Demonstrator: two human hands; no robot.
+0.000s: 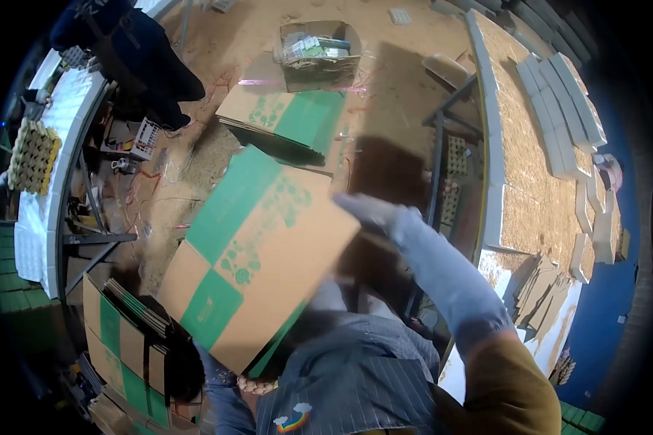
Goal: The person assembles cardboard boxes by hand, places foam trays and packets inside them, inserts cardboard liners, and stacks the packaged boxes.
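A flattened cardboard box (290, 246) with green panels and green printed patterns is held tilted in front of my body. My left hand (204, 354) is at its lower left edge, gripping it from below, with the fingers mostly hidden behind the cardboard. In a pale glove, my right hand (374, 214) is at the box's upper right corner, fingers stretched out flat; whether it touches the edge is hard to tell. Just beyond lies a stack of similar flattened boxes (283, 119).
An open carton (319, 69) with packets stands behind the stack. More folded boxes (127, 348) lean at lower left. On the right runs a table (522, 167) with white trays; on the left, another table (40, 239) holds egg trays (33, 156). A person (134, 54) stands at upper left.
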